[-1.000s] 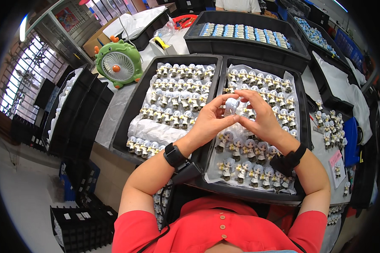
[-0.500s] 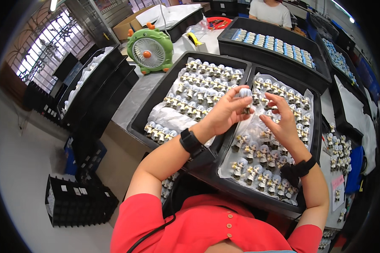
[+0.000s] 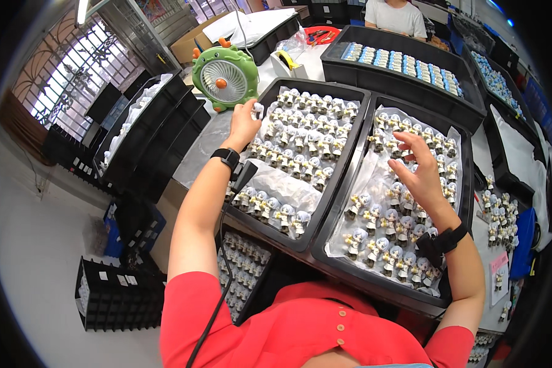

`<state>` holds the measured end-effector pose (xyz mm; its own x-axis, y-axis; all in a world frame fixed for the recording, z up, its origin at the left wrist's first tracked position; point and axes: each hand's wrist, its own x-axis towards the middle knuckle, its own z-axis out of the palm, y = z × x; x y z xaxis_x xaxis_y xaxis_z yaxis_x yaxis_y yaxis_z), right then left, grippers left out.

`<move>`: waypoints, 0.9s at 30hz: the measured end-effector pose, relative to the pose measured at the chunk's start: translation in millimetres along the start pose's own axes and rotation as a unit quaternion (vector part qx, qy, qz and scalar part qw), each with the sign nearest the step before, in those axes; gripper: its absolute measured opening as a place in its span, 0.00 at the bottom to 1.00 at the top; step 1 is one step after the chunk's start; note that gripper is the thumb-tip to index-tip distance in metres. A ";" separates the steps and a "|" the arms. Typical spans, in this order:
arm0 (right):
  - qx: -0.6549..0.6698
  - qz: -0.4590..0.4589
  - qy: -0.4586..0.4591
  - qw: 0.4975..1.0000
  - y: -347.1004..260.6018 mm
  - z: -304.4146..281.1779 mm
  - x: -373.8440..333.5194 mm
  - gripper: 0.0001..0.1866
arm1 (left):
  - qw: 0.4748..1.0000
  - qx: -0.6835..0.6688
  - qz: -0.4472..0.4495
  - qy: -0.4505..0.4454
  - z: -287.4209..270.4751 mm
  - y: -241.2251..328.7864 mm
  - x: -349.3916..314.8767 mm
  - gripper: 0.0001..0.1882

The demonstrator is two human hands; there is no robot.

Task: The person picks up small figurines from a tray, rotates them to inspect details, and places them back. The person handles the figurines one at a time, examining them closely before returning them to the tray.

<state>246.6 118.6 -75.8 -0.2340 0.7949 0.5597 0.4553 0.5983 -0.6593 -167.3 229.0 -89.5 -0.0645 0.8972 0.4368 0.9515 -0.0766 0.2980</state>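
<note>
My left hand (image 3: 245, 124) is over the far left edge of the left black tray (image 3: 222, 213), fingers closed on a small figurine (image 3: 258, 111) with pale hair. Rows of similar figurines stand in that tray on a white plastic liner (image 3: 282, 185). Over the right black tray (image 3: 321, 248) hovers my right hand (image 3: 422, 173), its thumb and fingers curved apart with nothing between them. Beneath and around it, more figurines with grey-white hair and yellow details (image 3: 376, 249) sit in rows on a white sheet.
A green fan (image 3: 226, 76) stands beyond the left tray, beside a tape dispenser (image 3: 286, 64). Behind is a tray (image 3: 472, 112) of blue-and-white pieces. Loose figurines (image 3: 502, 214) lie at the right. A person in a white shirt (image 3: 395, 19) is across the table.
My left hand has moved left with the figurine, from between the trays to the left tray's far edge. The right hand stays over the right tray, fingers still apart.
</note>
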 end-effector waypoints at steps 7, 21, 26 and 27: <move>-0.003 0.017 -0.017 1.000 5.1 0.7 0.3 0.22 | 0.981 0.129 -0.042 -0.142 10.5 15.0 -3.1 0.28; 0.012 0.024 -0.038 0.999 7.7 2.2 1.6 0.16 | 0.964 0.207 0.018 -0.164 27.6 6.1 1.0 0.25; 0.018 0.028 -0.038 0.999 8.0 2.6 1.7 0.14 | 0.976 0.170 -0.013 -0.132 20.4 8.7 -1.3 0.22; 0.017 0.027 -0.038 0.999 7.9 2.3 2.0 0.14 | 0.981 0.155 -0.013 -0.119 18.8 9.2 -2.4 0.21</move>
<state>247.7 125.1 -81.0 -0.2757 0.8308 0.4836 0.4397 0.5563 -0.7051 -152.8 234.4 -103.8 -0.0537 0.9761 0.2107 0.9985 0.0510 0.0183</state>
